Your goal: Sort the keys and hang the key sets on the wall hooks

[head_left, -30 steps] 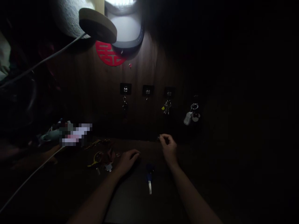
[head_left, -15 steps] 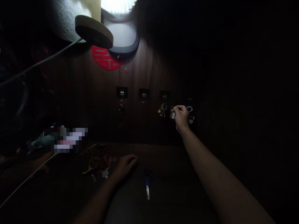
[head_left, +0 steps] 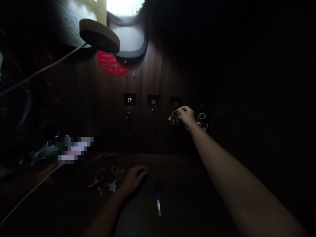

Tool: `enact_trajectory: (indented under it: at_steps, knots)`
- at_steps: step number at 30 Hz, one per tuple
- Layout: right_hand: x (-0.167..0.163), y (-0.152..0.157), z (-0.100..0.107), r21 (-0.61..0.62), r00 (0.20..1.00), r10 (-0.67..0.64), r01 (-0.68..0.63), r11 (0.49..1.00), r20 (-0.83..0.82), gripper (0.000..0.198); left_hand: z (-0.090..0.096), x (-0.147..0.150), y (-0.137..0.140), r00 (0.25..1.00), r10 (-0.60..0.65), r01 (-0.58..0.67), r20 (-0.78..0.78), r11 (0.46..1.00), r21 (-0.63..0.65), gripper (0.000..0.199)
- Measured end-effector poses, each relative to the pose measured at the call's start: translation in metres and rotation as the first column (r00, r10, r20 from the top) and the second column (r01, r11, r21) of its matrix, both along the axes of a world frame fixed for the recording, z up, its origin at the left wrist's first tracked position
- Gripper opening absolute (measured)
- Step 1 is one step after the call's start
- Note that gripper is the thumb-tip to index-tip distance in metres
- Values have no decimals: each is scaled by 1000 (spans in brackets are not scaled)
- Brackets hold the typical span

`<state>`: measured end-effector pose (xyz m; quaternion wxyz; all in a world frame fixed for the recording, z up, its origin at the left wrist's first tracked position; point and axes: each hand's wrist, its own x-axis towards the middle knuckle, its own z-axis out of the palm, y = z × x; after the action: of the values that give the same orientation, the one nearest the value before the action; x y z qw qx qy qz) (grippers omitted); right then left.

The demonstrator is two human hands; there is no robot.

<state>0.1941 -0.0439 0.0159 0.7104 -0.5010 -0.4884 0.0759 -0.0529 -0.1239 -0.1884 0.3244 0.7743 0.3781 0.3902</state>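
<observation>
My right hand [head_left: 187, 116] is pinched at the third hook on the dark panel, holding a bunch of keys [head_left: 179, 115] by its upper end. Right beside it, more keys with a yellow tag [head_left: 170, 118] hang under that hook [head_left: 175, 100]; the two bunches overlap, and I cannot tell whether the held one touches the hook. Low on the dark tabletop lies my left hand [head_left: 135, 175], open and holding nothing, its thumb stretched out. A blue-headed key [head_left: 158, 199] lies to the right of it. Several keyrings and trinkets [head_left: 108, 176] are heaped on its left.
Keyrings hang at the first hook [head_left: 129, 99] and at far right [head_left: 201, 117]. A second hook [head_left: 153, 100] is between. A lit lamp [head_left: 125, 8], a round base [head_left: 99, 35] and a red paper cutout [head_left: 112, 64] are above. Another person's hand [head_left: 45, 174] is at left.
My right hand has moved left and slightly up, carrying its keys against the bunch at the third hook. The far-right keyring now shows more fully. My left hand stays on the table.
</observation>
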Motion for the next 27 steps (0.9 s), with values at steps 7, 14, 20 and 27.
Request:
enact_trajectory:
  at_steps: [7,14,20,27]
  knots:
    - [-3,-4,-5,-127,997,-13,3,992,-82,8,1,0,0,1000,-4,4,-9,1000,-15,20]
    - [-5,-16,-25,-169,987,-29,1,986,-159,18,0,-1,2,1000,-6,6,-9,1000,-19,23]
    - [-13,-27,-57,-155,979,28,-60,986,-202,21,-2,-2,0,1000,-19,19,-12,1000,23,22]
    - [-22,-56,-120,-205,961,139,-189,960,-239,31,-6,-3,-3,996,27,-20,-83,996,84,20]
